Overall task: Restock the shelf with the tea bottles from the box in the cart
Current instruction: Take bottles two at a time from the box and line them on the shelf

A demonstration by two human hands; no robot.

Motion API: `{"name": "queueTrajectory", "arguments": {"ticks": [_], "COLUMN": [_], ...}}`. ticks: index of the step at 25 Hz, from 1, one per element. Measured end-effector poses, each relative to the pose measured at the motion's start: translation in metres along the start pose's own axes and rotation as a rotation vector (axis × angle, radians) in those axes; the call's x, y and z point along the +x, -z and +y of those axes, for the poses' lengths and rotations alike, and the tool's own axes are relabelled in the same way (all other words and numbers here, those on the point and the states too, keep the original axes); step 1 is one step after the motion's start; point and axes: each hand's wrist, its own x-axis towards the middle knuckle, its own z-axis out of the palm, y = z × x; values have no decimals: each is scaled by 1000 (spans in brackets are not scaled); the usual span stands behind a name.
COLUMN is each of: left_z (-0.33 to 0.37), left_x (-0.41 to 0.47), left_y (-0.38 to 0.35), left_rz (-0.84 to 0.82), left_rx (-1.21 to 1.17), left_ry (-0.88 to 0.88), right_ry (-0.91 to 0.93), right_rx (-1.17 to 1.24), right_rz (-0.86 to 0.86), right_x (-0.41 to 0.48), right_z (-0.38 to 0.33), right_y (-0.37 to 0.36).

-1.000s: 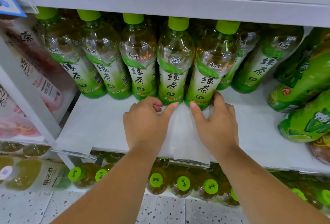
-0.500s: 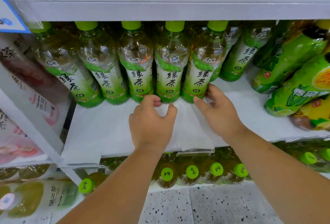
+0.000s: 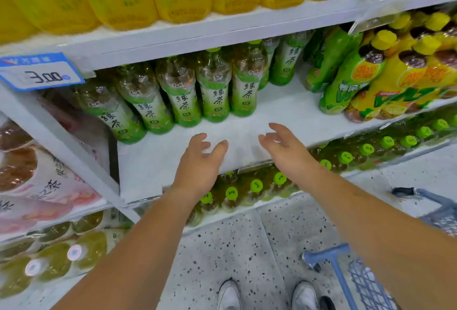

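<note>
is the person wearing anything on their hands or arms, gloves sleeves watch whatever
Nothing shows. The left hand and right hand are bare, with no gloves, rings or tape. The forearms are bare too: no watch, bracelet or markings, and no sleeve reaches into view.

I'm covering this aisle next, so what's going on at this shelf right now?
A person faces the shelf with the left hand and right hand both open, holding nothing, hovering over its front edge. A row of green tea bottles stands at the back, with bare white board in front of them. A blue cart sits on the floor to the person's right; the box is not in view.
</note>
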Motion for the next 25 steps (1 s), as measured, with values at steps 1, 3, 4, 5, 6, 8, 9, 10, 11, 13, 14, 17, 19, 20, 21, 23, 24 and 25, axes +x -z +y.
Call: {"name": "queueTrajectory", "arguments": {"ticks": [1,3,4,5,6,8,9,10,11,13,14,17,19,20,21,23,24,25], "left_z": [2,4,7,10,13,16,19,23,27,33,37,54,64,68,71,79,82,86], "left_x": [-12,-40,-52,-67,-81,-111,-126,-141,-155,-182,-195,-233,-253,-264,-273,-293,-303,-315], "left_y": [2,5,6,7,8,7,6,4,1,-8,-12,-27,-36,-42,-48,-62,-72,-84], "left_rz": [-42,-129,-166,-200,-221,-266,-285,-308,-334,-388,-407,-474,-502,-523,-541,-570,-593,-626], "left_rx": [13,29,31,34,42,64,73,80,83,78,81,95,117,124,132,157,169,182], "left_ry": [38,101,115,130,136,100,79,67,57,31,21,-17,-56,-86,-113,-141,-152,-166], "right_ry": [-32,-84,-97,-118,-135,-158,-171,-192,-215,-241,-252,-259,-268,-263,-257,-254,-256,-253], "right_rx": [-36,-100,-111,-112,-107,-72,-49,-20,4,12,10,42,44,62,85,124,143,160], "right_rz": [-18,-40,-42,-35,-20,2,9,27,39,64,86,175,227,254,273,320,353,397], "right_x": [-16,-50,-64,-82,-99,-134,-151,-169,-186,-219,-234,-280,-308,-324,-338,-366,-379,-394], "right_z": [1,7,10,13,15,21,23,25,29,38,43,57,64,67,71,78,83,89], "right_y": [2,8,11,16,20,28,33,39,44,57,64,92,108,118,126,145,155,168]}}
